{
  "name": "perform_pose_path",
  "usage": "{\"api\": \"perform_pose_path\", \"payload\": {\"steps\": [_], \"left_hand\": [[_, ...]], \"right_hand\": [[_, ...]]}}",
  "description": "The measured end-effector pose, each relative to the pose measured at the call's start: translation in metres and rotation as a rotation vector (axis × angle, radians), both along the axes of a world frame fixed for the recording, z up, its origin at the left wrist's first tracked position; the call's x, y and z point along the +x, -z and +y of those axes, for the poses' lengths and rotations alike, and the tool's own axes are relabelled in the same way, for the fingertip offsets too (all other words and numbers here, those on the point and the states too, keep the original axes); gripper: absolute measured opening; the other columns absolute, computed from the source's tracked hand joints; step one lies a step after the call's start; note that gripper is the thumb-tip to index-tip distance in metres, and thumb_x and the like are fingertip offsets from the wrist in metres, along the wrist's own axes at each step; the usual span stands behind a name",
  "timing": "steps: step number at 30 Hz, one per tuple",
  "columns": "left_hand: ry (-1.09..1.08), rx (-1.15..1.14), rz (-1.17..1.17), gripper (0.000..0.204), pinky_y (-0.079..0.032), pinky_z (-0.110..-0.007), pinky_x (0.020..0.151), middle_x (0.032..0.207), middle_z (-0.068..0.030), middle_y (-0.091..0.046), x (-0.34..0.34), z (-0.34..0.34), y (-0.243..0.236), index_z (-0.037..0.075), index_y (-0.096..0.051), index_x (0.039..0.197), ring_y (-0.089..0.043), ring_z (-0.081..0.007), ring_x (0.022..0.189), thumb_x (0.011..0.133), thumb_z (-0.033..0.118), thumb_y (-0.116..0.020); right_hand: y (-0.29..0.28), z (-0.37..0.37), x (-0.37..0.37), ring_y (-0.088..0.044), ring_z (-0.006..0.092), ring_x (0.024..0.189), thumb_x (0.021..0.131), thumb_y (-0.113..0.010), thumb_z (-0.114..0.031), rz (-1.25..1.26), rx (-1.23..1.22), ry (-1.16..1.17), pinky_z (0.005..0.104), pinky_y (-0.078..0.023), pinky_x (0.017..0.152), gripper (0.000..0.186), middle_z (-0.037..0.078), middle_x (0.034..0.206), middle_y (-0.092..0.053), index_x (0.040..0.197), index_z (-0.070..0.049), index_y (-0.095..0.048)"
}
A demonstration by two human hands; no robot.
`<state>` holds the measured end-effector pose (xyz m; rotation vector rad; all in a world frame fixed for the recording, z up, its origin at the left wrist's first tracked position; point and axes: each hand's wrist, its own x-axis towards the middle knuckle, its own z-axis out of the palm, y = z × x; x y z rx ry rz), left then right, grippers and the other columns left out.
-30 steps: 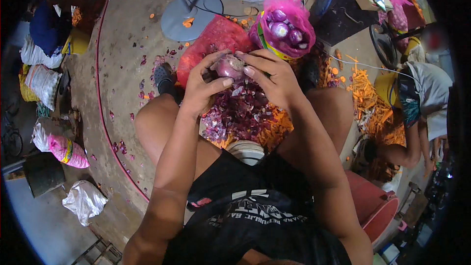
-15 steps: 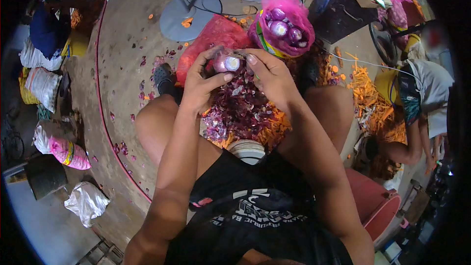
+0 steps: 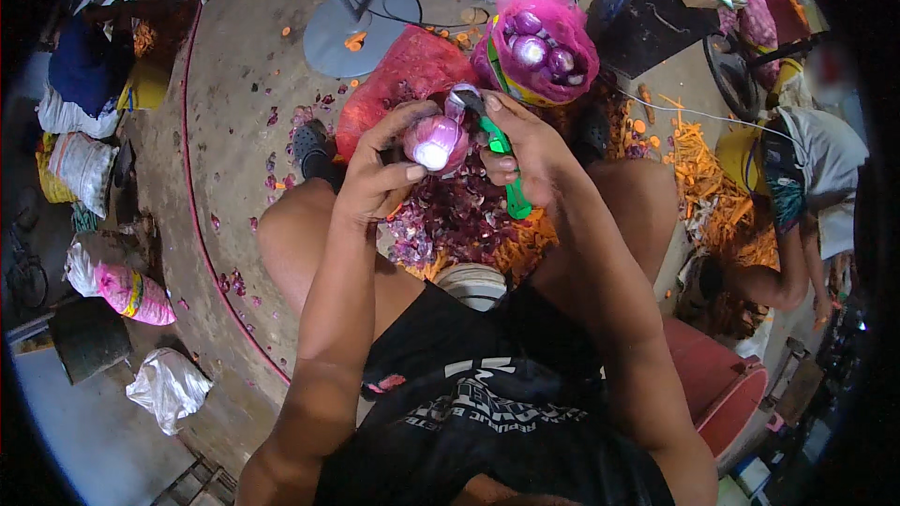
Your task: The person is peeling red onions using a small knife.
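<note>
We hold the round purple-skinned onion (image 3: 434,142) above the lap, left hand (image 3: 380,173) curled tight around it. The right hand (image 3: 530,145) pinches the green-handled knife (image 3: 502,164) beside the onion. We judge peeling goes best with shallow strokes, blade angled off the left thumb, skins dropping onto the purple peel heap (image 3: 459,215).
</note>
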<state>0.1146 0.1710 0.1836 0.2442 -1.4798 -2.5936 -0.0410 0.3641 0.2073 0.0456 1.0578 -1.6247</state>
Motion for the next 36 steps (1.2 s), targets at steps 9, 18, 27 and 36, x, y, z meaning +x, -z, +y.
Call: {"api": "perform_pose_path", "payload": {"steps": [9,18,27,36], "left_hand": [[0.054,0.364,0.203,0.082,-0.056,-0.055,0.105,0.158,-0.0258,-0.048,-0.004,0.004,-0.001,0.009,-0.036,0.165,-0.059,-0.0415,0.135,0.088,0.007,-0.065],[-0.142,0.122,0.018,0.080,-0.056,-0.035,0.086,0.128,-0.0109,-0.059,-0.011,0.009,0.006,0.012,-0.036,0.157,-0.065,-0.0236,0.112,0.088,-0.005,-0.071],[-0.160,-0.035,-0.132,0.077,-0.053,-0.028,0.073,0.122,-0.0087,-0.060,-0.014,0.012,0.001,0.015,-0.031,0.155,-0.064,-0.0178,0.099,0.091,-0.004,-0.070],[-0.113,-0.389,-0.149,0.083,-0.052,-0.038,0.109,0.136,-0.0110,-0.062,-0.020,0.017,-0.004,0.008,-0.043,0.154,-0.060,-0.0227,0.133,0.083,0.003,-0.085]], "right_hand": [[0.009,0.001,0.003,-0.046,0.0080,0.061,0.115,-0.051,-0.035,0.441,0.356,-0.163,0.0256,-0.040,0.056,0.038,-0.002,0.098,-0.065,0.139,-0.011,-0.068],[0.016,0.000,0.020,-0.055,0.0089,0.078,0.112,-0.059,-0.028,0.626,0.005,-0.064,0.0278,-0.049,0.070,0.040,0.001,0.098,-0.058,0.137,0.001,-0.064],[0.018,-0.013,0.030,-0.059,0.0132,0.082,0.109,-0.062,-0.019,0.760,-0.077,-0.001,0.0292,-0.052,0.077,0.040,0.007,0.111,-0.058,0.144,0.001,-0.059],[0.029,-0.016,0.030,-0.065,0.0318,0.113,0.105,-0.065,-0.017,1.106,-0.012,0.061,0.0398,-0.050,0.102,0.043,0.018,0.124,-0.063,0.145,-0.001,-0.060]]}}
